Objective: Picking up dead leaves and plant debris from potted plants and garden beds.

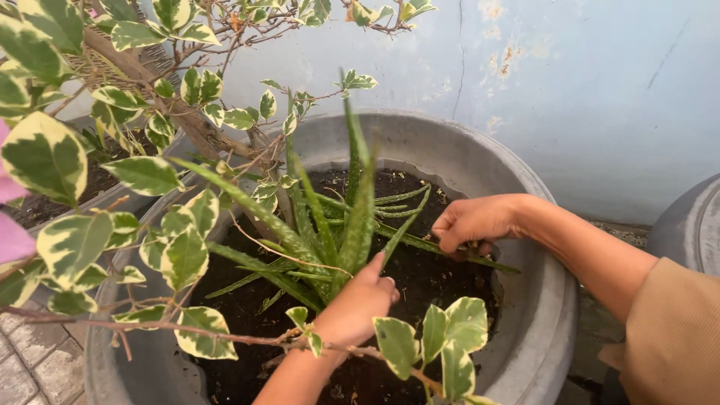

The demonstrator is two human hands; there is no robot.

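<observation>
Right hand [471, 223] pinches aloe leaf [420, 241].

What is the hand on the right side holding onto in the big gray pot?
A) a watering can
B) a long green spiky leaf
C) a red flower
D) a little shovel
B: the right hand is curled around one long, narrow leaf of the spiky green plant growing in the dark soil of the gray pot, while the left hand reaches in at the plant's base.
</observation>
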